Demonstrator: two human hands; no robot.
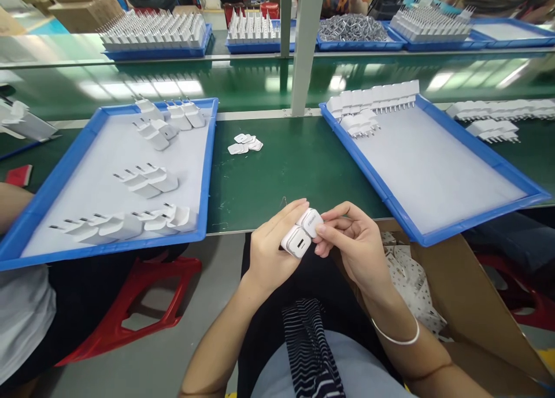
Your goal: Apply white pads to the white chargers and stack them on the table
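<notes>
My left hand is wrapped round two white plug chargers held side by side, end faces up. The lower charger shows a dark USB slot in its end. Over the end of the upper one lies a white rounded-square cover with small grey print. My right hand pinches this cover's right edge between thumb and fingers; whether the cover is loose or seated I cannot tell. Several similar small white covers lie in a loose pile on the green bench beyond my hands.
A blue-rimmed tray at left carries several chargers, pins upward. Another blue tray at right has rows of chargers along its far side. A metal post rises behind. Below right stands an open carton. A neighbour's arm shows at left.
</notes>
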